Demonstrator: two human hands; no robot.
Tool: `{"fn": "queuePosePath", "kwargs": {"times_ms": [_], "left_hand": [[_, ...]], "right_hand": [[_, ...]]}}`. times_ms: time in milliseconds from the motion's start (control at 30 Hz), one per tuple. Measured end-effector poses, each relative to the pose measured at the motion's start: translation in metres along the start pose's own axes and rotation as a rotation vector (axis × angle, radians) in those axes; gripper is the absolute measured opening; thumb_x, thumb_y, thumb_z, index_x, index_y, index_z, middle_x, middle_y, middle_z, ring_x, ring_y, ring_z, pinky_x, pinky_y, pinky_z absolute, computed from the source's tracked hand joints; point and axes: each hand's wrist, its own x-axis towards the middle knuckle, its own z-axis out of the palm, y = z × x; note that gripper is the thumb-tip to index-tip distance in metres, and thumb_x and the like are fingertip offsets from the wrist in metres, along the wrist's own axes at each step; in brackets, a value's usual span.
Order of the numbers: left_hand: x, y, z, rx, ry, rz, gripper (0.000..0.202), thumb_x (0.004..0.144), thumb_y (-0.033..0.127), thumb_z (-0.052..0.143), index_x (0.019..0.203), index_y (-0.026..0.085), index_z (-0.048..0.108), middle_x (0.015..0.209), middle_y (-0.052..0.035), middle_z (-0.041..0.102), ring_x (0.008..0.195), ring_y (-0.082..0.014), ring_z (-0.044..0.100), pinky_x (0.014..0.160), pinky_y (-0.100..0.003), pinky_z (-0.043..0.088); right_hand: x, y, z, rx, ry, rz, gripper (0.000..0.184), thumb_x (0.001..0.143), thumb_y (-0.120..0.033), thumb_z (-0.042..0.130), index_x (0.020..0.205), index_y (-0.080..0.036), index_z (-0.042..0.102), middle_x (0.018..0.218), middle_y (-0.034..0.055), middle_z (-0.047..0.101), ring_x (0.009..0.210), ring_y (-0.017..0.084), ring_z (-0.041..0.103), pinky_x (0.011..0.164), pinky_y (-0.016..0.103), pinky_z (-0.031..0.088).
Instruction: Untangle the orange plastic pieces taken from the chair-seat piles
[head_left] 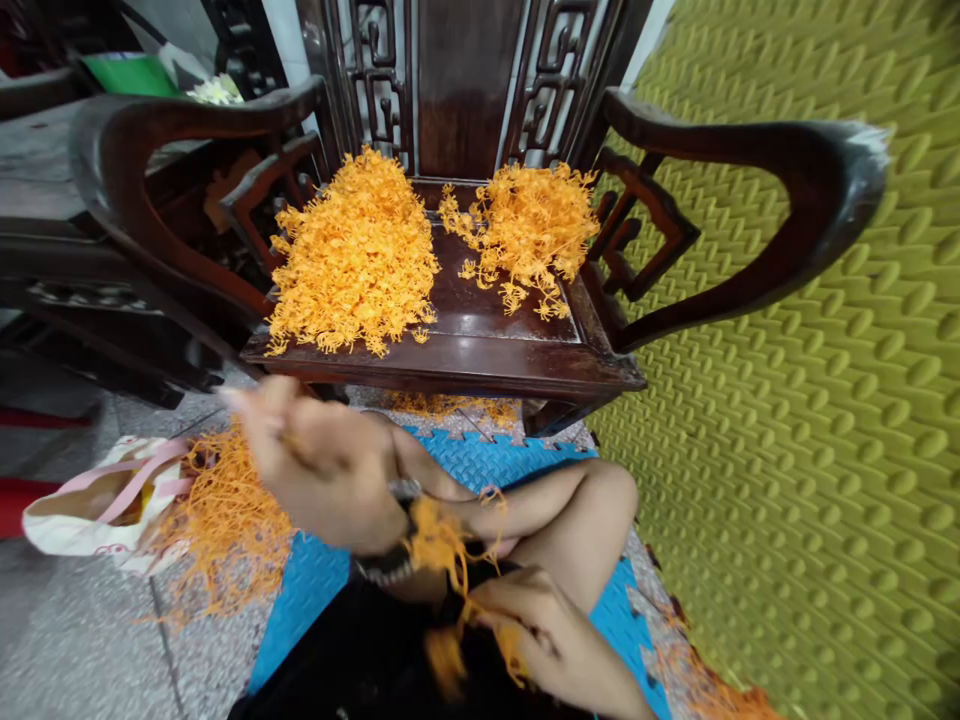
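My right hand (pixel 546 632), low in front of my lap, is closed with its fingers pinched round an orange stringy piece (pixel 442 540). Strands of the piece stick up past the fingertips and hang below them. My left hand (pixel 322 465) is raised in front of the chair seat and smeared by motion. Its fingers look curled, but whether anything is between them cannot be made out. On the seat ahead lie a large heap of small orange spidery pieces (pixel 356 260) at the left and a smaller, looser heap (pixel 536 220) at the right.
The dark wooden armchair (pixel 465 355) stands before me. A tangle of long orange strands (pixel 232 530) lies at the left beside a white bag (pixel 82 515) with pink handles. I sit on a blue mat (pixel 307 600). A yellow-green textured surface (pixel 787 450) fills the right.
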Motion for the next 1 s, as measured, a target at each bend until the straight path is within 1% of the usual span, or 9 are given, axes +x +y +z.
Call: {"fn": "queuePosePath", "kwargs": {"times_ms": [133, 267, 367, 433, 533, 633, 800, 933, 1000], "left_hand": [[0.038, 0.022, -0.007, 0.235, 0.012, 0.349, 0.055, 0.102, 0.043, 0.002, 0.057, 0.018, 0.023, 0.043, 0.0078, 0.012, 0.029, -0.0030, 0.016, 0.032, -0.014, 0.013], [0.025, 0.014, -0.033, 0.834, 0.013, 0.507, 0.048, 0.099, 0.043, 0.036, 0.058, 0.017, 0.040, 0.047, 0.0055, 0.027, 0.039, -0.0059, 0.025, 0.041, -0.022, 0.020], [0.013, 0.028, -0.103, 1.477, 0.116, 0.491, 0.035, 0.093, 0.043, 0.050, 0.069, 0.018, 0.056, 0.063, 0.0004, 0.045, 0.062, -0.0135, 0.044, 0.056, -0.029, 0.029], [0.013, 0.053, -0.167, 1.802, 0.239, 0.407, 0.033, 0.091, 0.043, 0.050, 0.067, 0.020, 0.051, 0.065, -0.0005, 0.040, 0.072, -0.0202, 0.048, 0.064, -0.034, 0.031], [0.016, 0.096, -0.248, 1.984, 0.499, 0.352, 0.039, 0.080, 0.039, 0.058, 0.059, 0.021, 0.032, 0.062, 0.0012, 0.021, 0.070, -0.0240, 0.044, 0.067, -0.040, 0.033], [0.015, 0.122, -0.285, 1.992, 0.530, 0.337, 0.043, 0.074, 0.038, 0.059, 0.055, 0.021, 0.024, 0.057, 0.0013, 0.016, 0.061, -0.0221, 0.038, 0.064, -0.041, 0.034], [0.019, 0.120, -0.265, 1.960, 0.433, 0.436, 0.029, 0.082, 0.040, 0.051, 0.063, 0.022, 0.040, 0.062, -0.0014, 0.032, 0.071, -0.0262, 0.045, 0.072, -0.047, 0.040], [0.050, 0.084, -0.198, 1.911, 0.256, 0.561, 0.031, 0.095, 0.039, 0.035, 0.095, 0.019, 0.059, 0.094, -0.0068, 0.054, 0.098, -0.0269, 0.051, 0.091, -0.047, 0.040], [0.078, 0.056, -0.152, 1.860, -0.006, 0.612, 0.036, 0.097, 0.039, 0.031, 0.106, 0.019, 0.061, 0.104, -0.0089, 0.055, 0.104, -0.0251, 0.051, 0.095, -0.044, 0.040]], "right_hand": [[-0.008, 0.024, 0.002, 0.056, 0.094, 0.154, 0.035, 0.097, -0.041, 0.042, 0.076, -0.018, 0.059, 0.060, -0.0020, 0.053, 0.055, 0.013, 0.048, 0.053, 0.022, 0.039], [0.004, 0.029, -0.002, 0.137, 0.393, 0.170, 0.034, 0.096, -0.044, 0.042, 0.077, -0.019, 0.054, 0.066, -0.0006, 0.052, 0.061, 0.014, 0.048, 0.056, 0.024, 0.039], [0.019, 0.024, -0.006, 0.168, 0.569, 0.161, 0.039, 0.094, -0.049, 0.044, 0.068, -0.020, 0.048, 0.058, -0.0028, 0.044, 0.054, 0.013, 0.042, 0.051, 0.024, 0.035], [0.027, 0.020, -0.008, 0.170, 0.572, 0.148, 0.041, 0.094, -0.050, 0.045, 0.066, -0.020, 0.046, 0.056, -0.0036, 0.041, 0.052, 0.011, 0.039, 0.049, 0.023, 0.033], [0.037, 0.017, -0.005, 0.205, 0.535, 0.125, 0.042, 0.091, -0.052, 0.049, 0.065, -0.019, 0.048, 0.056, -0.0041, 0.040, 0.050, 0.010, 0.035, 0.047, 0.023, 0.029], [0.045, 0.021, 0.003, 0.340, 0.484, 0.178, 0.035, 0.090, -0.052, 0.050, 0.089, -0.017, 0.057, 0.049, -0.0076, 0.036, 0.042, 0.009, 0.030, 0.040, 0.022, 0.023], [0.057, 0.028, 0.012, 0.409, 0.478, 0.136, 0.029, 0.091, -0.045, 0.051, 0.104, -0.020, 0.059, 0.057, -0.0051, 0.048, 0.047, 0.011, 0.042, 0.046, 0.021, 0.036], [0.061, 0.027, 0.012, 0.316, 0.483, 0.071, 0.026, 0.090, -0.043, 0.053, 0.092, -0.020, 0.064, 0.076, 0.0023, 0.061, 0.065, 0.015, 0.055, 0.062, 0.025, 0.048], [0.060, 0.027, 0.012, 0.324, 0.459, 0.084, 0.031, 0.091, -0.047, 0.050, 0.096, -0.020, 0.064, 0.077, 0.0034, 0.063, 0.062, 0.016, 0.056, 0.058, 0.025, 0.048]]}}
